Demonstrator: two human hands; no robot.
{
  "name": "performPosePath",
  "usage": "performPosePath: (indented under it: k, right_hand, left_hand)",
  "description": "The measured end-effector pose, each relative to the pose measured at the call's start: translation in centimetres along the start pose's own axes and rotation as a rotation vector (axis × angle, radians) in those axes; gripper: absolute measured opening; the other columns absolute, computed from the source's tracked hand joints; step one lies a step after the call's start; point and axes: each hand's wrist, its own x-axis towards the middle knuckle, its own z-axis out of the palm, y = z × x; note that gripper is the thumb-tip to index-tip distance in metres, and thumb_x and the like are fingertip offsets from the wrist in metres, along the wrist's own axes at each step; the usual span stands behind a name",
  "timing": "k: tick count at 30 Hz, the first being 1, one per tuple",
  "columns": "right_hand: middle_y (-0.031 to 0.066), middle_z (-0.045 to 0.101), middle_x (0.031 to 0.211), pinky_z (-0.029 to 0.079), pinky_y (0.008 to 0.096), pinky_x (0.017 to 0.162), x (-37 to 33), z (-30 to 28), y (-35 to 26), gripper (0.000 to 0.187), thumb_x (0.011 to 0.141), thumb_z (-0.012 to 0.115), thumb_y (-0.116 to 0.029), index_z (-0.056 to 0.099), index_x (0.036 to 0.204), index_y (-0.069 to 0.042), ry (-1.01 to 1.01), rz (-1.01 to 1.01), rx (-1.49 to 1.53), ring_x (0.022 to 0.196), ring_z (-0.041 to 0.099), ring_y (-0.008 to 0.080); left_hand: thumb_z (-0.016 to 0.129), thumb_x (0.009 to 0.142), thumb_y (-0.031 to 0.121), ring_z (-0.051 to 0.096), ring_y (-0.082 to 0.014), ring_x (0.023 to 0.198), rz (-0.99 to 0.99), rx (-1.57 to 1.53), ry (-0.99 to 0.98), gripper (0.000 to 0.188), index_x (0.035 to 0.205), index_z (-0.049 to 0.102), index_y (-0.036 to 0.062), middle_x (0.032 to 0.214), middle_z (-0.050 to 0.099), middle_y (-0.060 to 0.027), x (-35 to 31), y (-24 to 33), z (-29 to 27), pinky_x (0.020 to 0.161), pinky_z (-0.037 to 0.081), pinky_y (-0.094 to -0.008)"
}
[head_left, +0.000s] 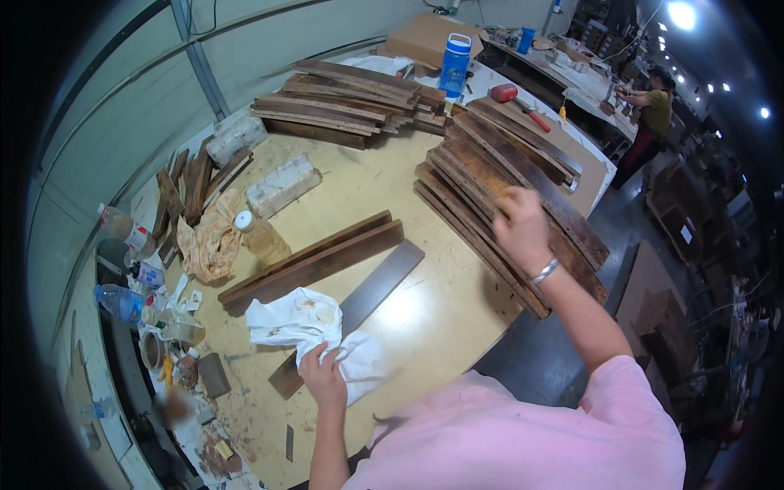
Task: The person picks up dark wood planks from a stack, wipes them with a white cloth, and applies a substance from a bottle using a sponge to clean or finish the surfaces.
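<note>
My left hand (324, 377) grips the edge of a crumpled white cloth (294, 318) with brownish stains. The cloth lies across a dark flat wooden board (384, 282) on the table, hiding its middle. My right hand (523, 229), a silver bracelet at its wrist, is over a stack of brown wooden boards (474, 220) at the right. Its fingers are curled and slightly blurred; whatever they hold, if anything, is hidden. Beyond the cloth, two narrow boards (318, 261) stand on edge side by side, next to a bottle of yellowish liquid (263, 237).
More boards (343, 102) are piled at the back, near a blue bottle (455, 65) and a red-headed mallet (505, 93). Wrapped blocks (283, 184), crumpled brown paper (211, 241) and several plastic bottles (122, 302) line the left. A person (653, 114) works far right.
</note>
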Motion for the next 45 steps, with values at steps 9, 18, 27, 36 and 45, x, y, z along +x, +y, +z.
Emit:
performPosePath:
  k: [9, 18, 27, 36, 45]
  right_hand:
    - [0.0159, 0.056, 0.114, 0.040, 0.0428, 0.100, -8.7, 15.3, -12.7, 0.037, 0.076, 0.066, -0.010, 0.056, 0.111, 0.000, -0.542, -0.498, 0.459, 0.113, 0.052, 0.0326]
    - [0.0182, 0.056, 0.106, 0.042, 0.0439, 0.096, -4.2, 14.0, -16.5, 0.044, 0.059, 0.076, -0.022, 0.063, 0.096, -0.002, -1.013, -0.704, 0.185, 0.110, 0.054, 0.0318]
    - [0.0244, 0.065, 0.080, 0.052, 0.0462, 0.072, -7.5, 4.6, -16.3, 0.050, 0.065, 0.075, -0.030, 0.057, 0.097, 0.003, -1.057, -0.111, 0.529, 0.077, 0.065, 0.0417]
    - [0.0200, 0.068, 0.094, 0.052, 0.0374, 0.080, -9.1, 0.3, -10.7, 0.056, 0.064, 0.077, -0.029, 0.062, 0.106, 0.005, -1.164, 0.128, 0.783, 0.088, 0.066, 0.0280]
    - [0.0254, 0.063, 0.115, 0.048, 0.0367, 0.094, -7.6, 2.9, -10.1, 0.069, 0.077, 0.056, -0.037, 0.053, 0.126, 0.012, -1.510, 0.745, 1.671, 0.103, 0.064, 0.0304]
  left_hand:
    - [0.057, 0.080, -0.007, 0.061, -0.0287, 0.097, -0.351, -0.333, 0.323, 0.021, 0.099, 0.065, -0.0043, 0.102, 0.064, -0.0163, -1.9, 1.2, -7.0, 0.089, 0.046, -0.0363]
    - [0.058, 0.079, -0.008, 0.061, -0.0267, 0.099, -0.561, -0.443, 0.446, 0.024, 0.102, 0.065, -0.0046, 0.105, 0.065, -0.0142, -4.5, 0.8, -9.7, 0.092, 0.046, -0.0359]
    - [0.074, 0.073, 0.024, 0.044, -0.0294, 0.130, 0.162, 0.123, -0.169, 0.046, 0.119, 0.066, 0.0231, 0.138, 0.052, -0.0029, 4.7, 8.4, -6.2, 0.111, 0.022, -0.0584]
    - [0.065, 0.085, 0.009, 0.047, -0.0357, 0.127, -0.301, 0.105, 0.247, 0.039, 0.123, 0.059, 0.0003, 0.138, 0.049, -0.0201, 7.5, -6.1, -8.6, 0.105, 0.038, -0.0422]
    - [0.067, 0.081, 0.003, 0.058, -0.0340, 0.112, -0.273, -0.215, 0.274, 0.030, 0.111, 0.064, -0.0028, 0.117, 0.064, -0.0185, 2.7, -0.2, -8.0, 0.097, 0.045, -0.0391]
